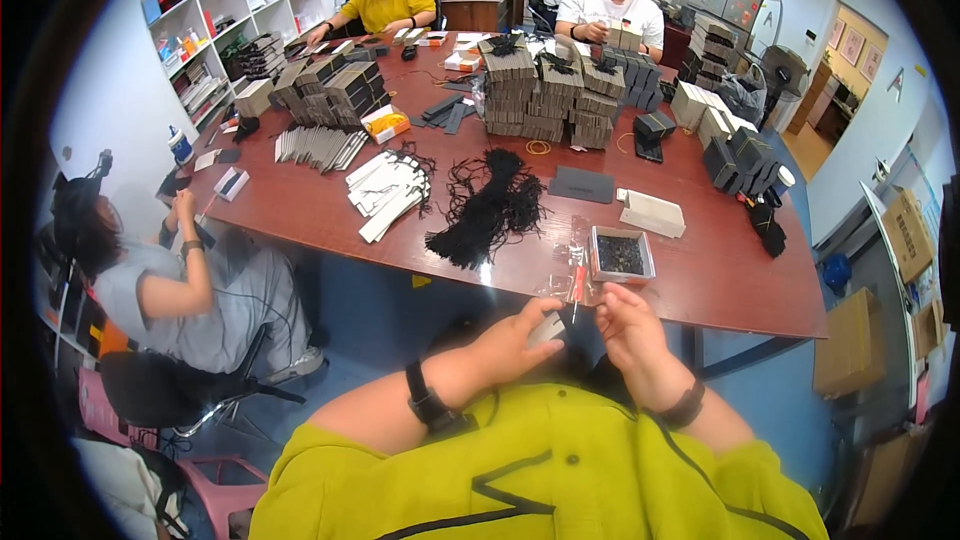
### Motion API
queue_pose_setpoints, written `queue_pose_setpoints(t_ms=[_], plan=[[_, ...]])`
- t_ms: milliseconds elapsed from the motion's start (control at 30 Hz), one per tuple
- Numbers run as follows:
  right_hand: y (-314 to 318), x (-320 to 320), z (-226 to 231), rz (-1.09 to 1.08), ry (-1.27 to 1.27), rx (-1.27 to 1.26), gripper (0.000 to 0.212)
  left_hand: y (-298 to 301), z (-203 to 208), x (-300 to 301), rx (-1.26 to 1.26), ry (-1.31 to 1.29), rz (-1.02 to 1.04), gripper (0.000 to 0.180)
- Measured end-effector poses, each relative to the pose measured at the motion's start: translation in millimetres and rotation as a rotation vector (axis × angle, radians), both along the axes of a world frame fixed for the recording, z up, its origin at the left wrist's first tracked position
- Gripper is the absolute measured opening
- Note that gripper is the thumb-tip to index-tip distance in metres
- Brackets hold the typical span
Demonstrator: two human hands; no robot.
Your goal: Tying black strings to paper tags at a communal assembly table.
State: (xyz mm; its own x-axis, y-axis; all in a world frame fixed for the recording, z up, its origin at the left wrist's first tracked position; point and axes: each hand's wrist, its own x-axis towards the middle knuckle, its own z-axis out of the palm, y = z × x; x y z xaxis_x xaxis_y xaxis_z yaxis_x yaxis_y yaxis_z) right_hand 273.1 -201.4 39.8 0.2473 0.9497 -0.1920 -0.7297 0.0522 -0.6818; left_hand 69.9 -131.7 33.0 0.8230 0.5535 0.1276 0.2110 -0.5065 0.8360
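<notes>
Close to the table's near edge, my left hand (510, 342) holds a small whitish-grey card piece (547, 328) between thumb and fingers. To its right my right hand (632, 332) is raised with thumb and fingertips drawn together in a pinch; whatever is in it is too small to make out. Just beyond that hand stands an open white box (651, 258) of small dark pieces. A tool with a red handle (579, 283) lies on clear plastic at the table edge, between my hands.
A heap of black cords (488, 205) and white corded tags (385, 190) lie left of the box. Behind it are a stack of pale cards (652, 213) and a dark card (581, 185). Bundled card stacks (525, 85) rise farther back. Several co-workers sit around the table (720, 275).
</notes>
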Motion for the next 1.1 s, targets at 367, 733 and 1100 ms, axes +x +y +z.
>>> queue_pose_setpoints(t_ms=[367, 733, 1100], plan=[[4.4, 28.1, -4.3, -0.208, -0.004, 0.015, 0.019, -8.9, 8.0, 1.9, 0.196, -0.009, -0.052, 0.037], [6.0, 62.0, -11.2, -0.157, -0.409, -0.080, 0.020, 141.5, 30.0, -76.3, 0.447, 0.126, 0.847, 0.050], [8.0, 126.0, -56.2, -0.662, -1.867, -0.135, 0.025, 223.2, -51.1, -111.0, 0.774, 0.300, 0.801, 0.043]])
